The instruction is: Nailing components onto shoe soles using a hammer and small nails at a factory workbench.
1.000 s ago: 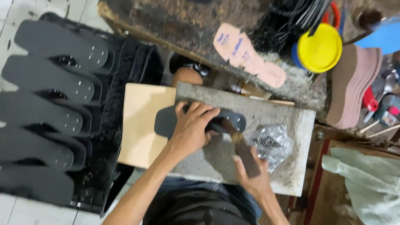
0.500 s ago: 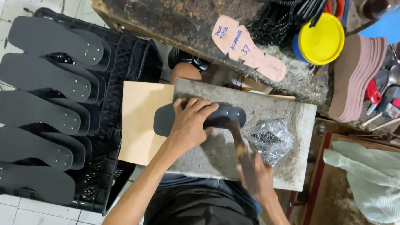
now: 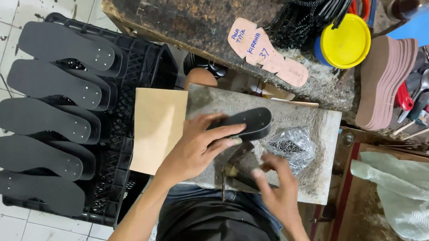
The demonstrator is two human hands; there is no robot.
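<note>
1. The left hand [image 3: 194, 151] lies flat with its fingers [image 3: 226, 131] spread wide, pressing down on the near end of a black sandal sole [image 3: 253, 121].
2. The sole lies on a grey stone slab [image 3: 319, 139], its far end sticking out past the fingertips.
3. The right hand [image 3: 279, 186] hovers just below the sole, fingers [image 3: 258, 174] half curled over a dark tool [image 3: 238, 172] lying on the slab; I cannot tell whether they grip it.
4. Just beyond the right hand's fingers sits a clear plastic bag of small dark nails [image 3: 290, 147], touching the slab.
5. Beside the left wrist, a tan sheet of cardboard [image 3: 156, 127] sticks out from under the slab.
6. Further out on that side, a black plastic crate [image 3: 139, 69] carries a row of black soles [image 3: 57, 82].
7. Past the fingertips stands a worn table [image 3: 180, 18] with a pink paper pattern [image 3: 265, 55], black straps [image 3: 296, 18] and a tub with a yellow lid [image 3: 345, 42].
8. Out past the right hand, a stack of brown soles [image 3: 382, 84] stands on edge.
</note>
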